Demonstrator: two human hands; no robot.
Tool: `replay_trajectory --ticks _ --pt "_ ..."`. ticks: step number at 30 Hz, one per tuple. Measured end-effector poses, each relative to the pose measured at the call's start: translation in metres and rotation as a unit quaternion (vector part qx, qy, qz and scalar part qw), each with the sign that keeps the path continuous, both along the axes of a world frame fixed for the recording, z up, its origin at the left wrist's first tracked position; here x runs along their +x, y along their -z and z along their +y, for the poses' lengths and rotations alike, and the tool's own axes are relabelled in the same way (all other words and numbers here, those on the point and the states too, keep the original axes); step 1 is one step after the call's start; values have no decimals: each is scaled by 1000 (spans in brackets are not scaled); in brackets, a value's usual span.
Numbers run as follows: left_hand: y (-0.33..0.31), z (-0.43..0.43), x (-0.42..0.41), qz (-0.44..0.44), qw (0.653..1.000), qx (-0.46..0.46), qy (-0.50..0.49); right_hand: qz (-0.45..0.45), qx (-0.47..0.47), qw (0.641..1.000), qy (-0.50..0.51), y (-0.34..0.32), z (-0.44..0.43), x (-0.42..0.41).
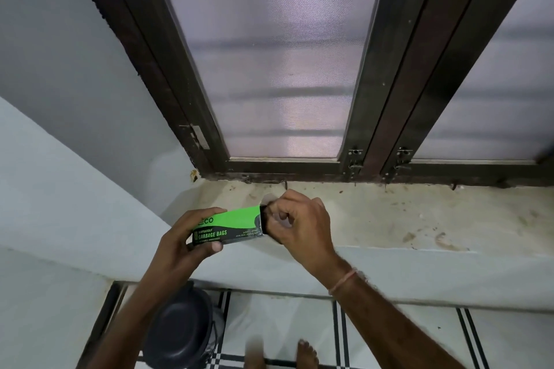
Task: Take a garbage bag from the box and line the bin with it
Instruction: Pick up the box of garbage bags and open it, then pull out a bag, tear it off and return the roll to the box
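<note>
Surface: pale stone window sill (389, 219), dusty, with brown stains and specks, darkest along the back edge. Behind it is a dark brown window frame (374, 99) with mesh screens (278, 69), and two metal bolts (355, 159) at the base of the middle uprights. Walls (60, 69) are pale grey and the sill's front face is the same colour. Floor (389, 338) is white tile with black stripe lines. The dark round bin (183, 329) stands on the floor below the sill, at the left, partly covered by the left forearm; no liner visible in it. Bare feet (307, 352) show at the bottom edge, just right of the bin. The garbage bag box (230, 226), green top and black side printed "GARBAGE BAGS", is held in the air over the sill's front left corner, lying roughly level. Left hand (183, 240) grips its left end, thumb on the near side, fingers wrapped over the top. The box's right end is open with a pale flap (268, 197) sticking up. Right hand (299, 222) is at that opening, fingers curled and pinching the dark garbage bag (261, 220) at the mouth; how far it is out, cannot tell. A thread band (343, 281) sits on the right wrist.
</note>
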State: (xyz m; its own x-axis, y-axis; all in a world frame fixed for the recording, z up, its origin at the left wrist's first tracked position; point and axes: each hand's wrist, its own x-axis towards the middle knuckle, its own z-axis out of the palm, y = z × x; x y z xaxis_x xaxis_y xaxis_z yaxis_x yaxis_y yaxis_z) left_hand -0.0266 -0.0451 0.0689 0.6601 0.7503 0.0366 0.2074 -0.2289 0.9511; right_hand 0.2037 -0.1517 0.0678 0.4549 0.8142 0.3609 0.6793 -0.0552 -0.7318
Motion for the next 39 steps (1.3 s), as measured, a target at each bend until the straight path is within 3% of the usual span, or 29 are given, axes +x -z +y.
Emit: replay_trajectory --ticks 7,11,13,16,17,20,27,33,35,37,38,39 --pt "6 5 -4 9 1000 22 -14 -16 -12 1000 9 3 -6 9" --pt "13 11 -19 22 999 35 -34 54 -25 998 24 11 -17 28" --pt "16 13 -20 35 998 36 -33 156 -20 987 -6 10 -19 33" --pt "19 14 -14 38 998 48 -31 395 -59 914 -78 1 -22 26" --pt "20 15 -11 38 997 59 -24 419 -84 899 -93 0 -22 23" --pt "25 16 -2 56 994 90 -5 402 -101 907 -72 6 -15 18" --pt "48 35 9 111 988 105 -21 403 -38 911 79 18 -26 55" --pt "77 46 44 183 974 118 -61 465 6 876 126 21 -28 52" --pt "79 45 58 234 958 142 -85 468 19 875 123 21 -27 45" --pt "75 35 67 296 912 239 -154 461 37 879 117 20 -26 37" --pt "68 24 70 282 901 264 -196 459 49 880 113 20 -25 32" --pt "59 9 75 230 912 256 -225 460 62 879 110 20 -25 27"
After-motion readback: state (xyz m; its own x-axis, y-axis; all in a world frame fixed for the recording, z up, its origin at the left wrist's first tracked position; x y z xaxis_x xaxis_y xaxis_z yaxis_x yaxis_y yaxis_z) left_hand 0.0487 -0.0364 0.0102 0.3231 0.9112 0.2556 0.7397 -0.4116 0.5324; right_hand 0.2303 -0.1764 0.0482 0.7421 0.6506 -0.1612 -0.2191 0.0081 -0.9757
